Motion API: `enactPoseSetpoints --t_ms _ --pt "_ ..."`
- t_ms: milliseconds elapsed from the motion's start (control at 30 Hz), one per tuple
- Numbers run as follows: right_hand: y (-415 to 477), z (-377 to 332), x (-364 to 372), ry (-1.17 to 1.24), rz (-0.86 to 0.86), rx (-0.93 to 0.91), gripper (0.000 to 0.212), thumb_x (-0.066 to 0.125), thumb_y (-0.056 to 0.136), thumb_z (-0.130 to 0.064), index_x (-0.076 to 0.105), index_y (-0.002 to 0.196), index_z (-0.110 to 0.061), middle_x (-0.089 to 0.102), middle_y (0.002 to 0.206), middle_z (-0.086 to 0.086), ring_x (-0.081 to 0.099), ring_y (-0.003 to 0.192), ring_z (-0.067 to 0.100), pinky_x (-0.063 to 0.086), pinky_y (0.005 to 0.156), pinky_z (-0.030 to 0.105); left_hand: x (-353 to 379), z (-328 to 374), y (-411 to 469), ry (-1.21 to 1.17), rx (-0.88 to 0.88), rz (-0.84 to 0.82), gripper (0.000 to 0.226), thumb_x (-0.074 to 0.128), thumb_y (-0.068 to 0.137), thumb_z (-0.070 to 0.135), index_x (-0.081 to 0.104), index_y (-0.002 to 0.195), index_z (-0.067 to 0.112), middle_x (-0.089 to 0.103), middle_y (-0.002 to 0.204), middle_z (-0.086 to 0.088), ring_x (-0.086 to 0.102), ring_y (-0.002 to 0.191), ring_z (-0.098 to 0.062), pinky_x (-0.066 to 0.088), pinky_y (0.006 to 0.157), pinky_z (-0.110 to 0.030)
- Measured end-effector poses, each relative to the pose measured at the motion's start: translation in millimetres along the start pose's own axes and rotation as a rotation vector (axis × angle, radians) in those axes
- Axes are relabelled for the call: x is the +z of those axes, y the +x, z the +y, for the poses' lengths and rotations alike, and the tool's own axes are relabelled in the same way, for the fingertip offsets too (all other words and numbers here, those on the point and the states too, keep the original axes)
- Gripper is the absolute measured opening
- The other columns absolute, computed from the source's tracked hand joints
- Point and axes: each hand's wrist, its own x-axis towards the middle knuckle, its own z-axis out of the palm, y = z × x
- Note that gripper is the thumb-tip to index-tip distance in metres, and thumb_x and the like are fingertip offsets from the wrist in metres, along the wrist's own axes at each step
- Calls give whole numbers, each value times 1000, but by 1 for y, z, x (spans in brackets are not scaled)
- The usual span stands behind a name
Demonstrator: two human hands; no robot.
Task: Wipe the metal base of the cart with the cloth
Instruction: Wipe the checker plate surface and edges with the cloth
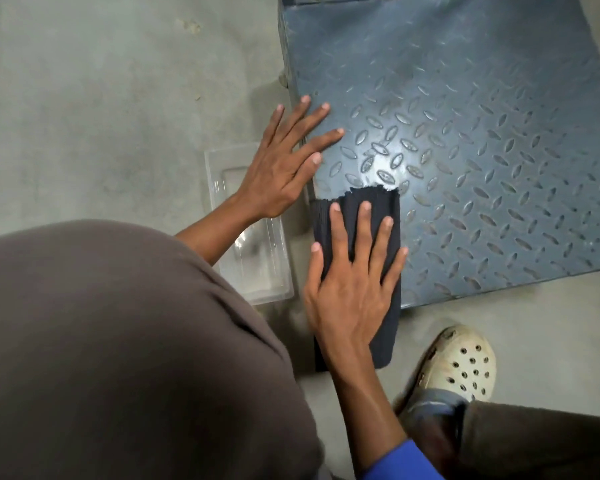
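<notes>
The cart's metal base [465, 126] is a blue diamond-pattern plate that fills the upper right of the head view. A black ribbed cloth [386, 323] lies over its near left corner and hangs down past the front edge. My right hand [350, 289] lies flat on the cloth with fingers spread, pressing it against the plate. Resting palm-down on the plate's left edge is my left hand [278, 168], fingers spread, holding nothing.
A clear plastic tub [257, 271] stands on the grey concrete floor [101, 116] just left of the base, under my left wrist. My foot in a white holed clog [465, 365] is near the base's front edge. My bent knee [118, 358] fills the lower left.
</notes>
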Motion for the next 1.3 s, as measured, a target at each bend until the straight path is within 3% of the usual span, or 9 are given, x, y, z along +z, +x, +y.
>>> enactPoseSetpoints --t_ms 100,200,400,567,700,800,967,1100,1300 --pt "-22 14 5 -33 120 -39 55 52 107 -41 44 161 -32 35 171 1 27 160 32 25 126 61 3 20 -4 25 136 -33 47 38 113 24 51 158 17 39 169 -10 23 162 -40 7 131 -64" --pt "-16 8 6 -63 162 -18 54 51 107 -44 45 160 -34 38 169 -2 30 159 31 26 126 61 9 39 -10 -33 231 -79 46 42 111 18 54 155 13 43 167 -12 26 160 -40 13 131 -62" --pt "-28 50 9 29 263 -138 54 61 98 -49 62 148 -29 53 159 -1 42 153 32 35 120 60 5 38 -10 -105 190 -69 42 46 111 19 60 151 19 47 165 -6 31 160 -33 21 129 -55" --pt "-27 34 20 54 415 44 42 61 97 -42 73 135 -28 63 149 0 52 146 32 39 115 60 9 41 -10 -102 172 -42 44 43 110 19 60 150 20 48 164 -5 31 159 -33 21 128 -57" --pt "-18 20 18 0 437 51 29 70 94 -48 81 104 -23 77 109 1 69 108 31 46 89 47 13 45 -12 -107 139 -3 46 41 108 20 62 148 19 50 162 -6 34 158 -34 20 129 -54" --pt "-9 12 4 -57 331 181 37 64 96 -56 66 88 -19 61 91 9 53 85 31 37 76 44 12 47 -11 -105 150 -15 46 41 108 19 61 149 19 49 163 -6 33 158 -34 20 129 -55" --pt "33 3 -12 -1 189 310 40 47 106 -57 60 110 -19 58 115 8 52 107 31 37 95 49 10 46 -11 -85 160 -21 47 39 108 20 60 150 18 49 163 -6 33 158 -34 20 128 -55" --pt "-13 7 -2 82 192 158 48 48 107 -49 62 143 -20 55 155 3 47 146 28 30 122 49 11 46 -11 -72 153 -20 47 39 109 21 59 151 19 48 164 -5 32 159 -32 20 128 -55" --pt "-39 28 14 123 249 -50 45 42 109 -42 64 146 -28 52 160 -2 38 155 26 27 125 50 12 46 -11 -74 155 -7 47 40 108 20 60 150 20 49 163 -4 32 159 -32 21 128 -55"
